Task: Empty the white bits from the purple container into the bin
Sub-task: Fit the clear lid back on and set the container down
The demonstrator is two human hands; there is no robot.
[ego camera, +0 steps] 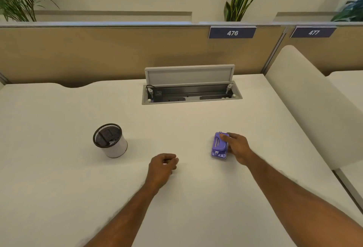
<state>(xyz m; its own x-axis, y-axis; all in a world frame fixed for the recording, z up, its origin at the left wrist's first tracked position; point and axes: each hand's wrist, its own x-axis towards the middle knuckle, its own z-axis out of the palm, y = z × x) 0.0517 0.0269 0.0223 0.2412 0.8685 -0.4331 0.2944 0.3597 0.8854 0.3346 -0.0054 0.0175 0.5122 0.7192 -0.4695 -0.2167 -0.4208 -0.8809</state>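
A small purple container (218,146) lies flat on the white desk (176,207), right of centre. My right hand (236,147) rests against its right side, with fingertips over its top far edge; the grip looks light. A small round bin (111,141) with a black mesh rim and white wall stands to the left, with some white bits visible inside. Between the two, nearer to me, my left hand (162,169) sits on the desk in a loose fist, holding nothing that shows.
An open cable tray (191,94) with a raised lid is set into the desk at the back. A tan partition (98,54) closes off the far side. A cream cushioned divider (314,105) runs along the right edge.
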